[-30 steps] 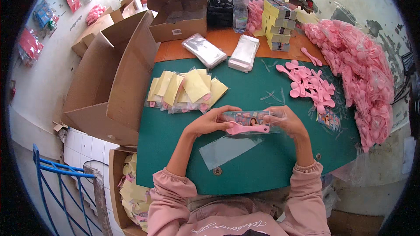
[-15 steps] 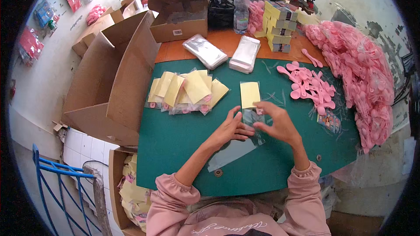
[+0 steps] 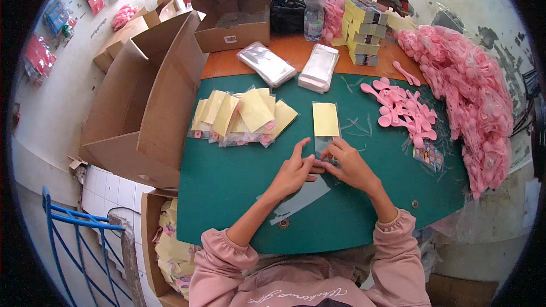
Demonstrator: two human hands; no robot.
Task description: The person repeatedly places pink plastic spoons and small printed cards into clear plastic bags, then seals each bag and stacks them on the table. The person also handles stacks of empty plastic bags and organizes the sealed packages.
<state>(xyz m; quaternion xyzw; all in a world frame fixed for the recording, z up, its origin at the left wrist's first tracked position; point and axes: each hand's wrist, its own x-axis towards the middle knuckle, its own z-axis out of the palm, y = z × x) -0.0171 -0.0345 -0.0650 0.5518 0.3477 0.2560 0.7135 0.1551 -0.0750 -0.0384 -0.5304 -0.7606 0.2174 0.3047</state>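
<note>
A clear plastic bag with a yellow card [image 3: 325, 119] in its upper part lies on the green mat in front of me. At the bag's near end my left hand [image 3: 294, 173] has its thumb and lower fingers closed on the film, the index finger raised. From the other side my right hand [image 3: 351, 166] pinches the same end, fingertips almost meeting the left ones. What lies between the fingertips is mostly hidden. Under my hands rests a pale translucent strip [image 3: 301, 199]. Filled bags with yellow cards [image 3: 256, 111] and pink pieces lie overlapped to the left.
Loose pink spoons [image 3: 405, 111] lie right, beside a big heap of wrapped pink spoons [image 3: 460, 96]. Two stacks of clear bags [image 3: 318, 68] sit at the back, near a water bottle [image 3: 313, 11] and bundled cards [image 3: 364, 31]. A large cardboard box [image 3: 142, 102] stands left.
My right hand has come down and left from the card's lower edge to the bag's near end. My hands are now closer together, and the yellow card is uncovered.
</note>
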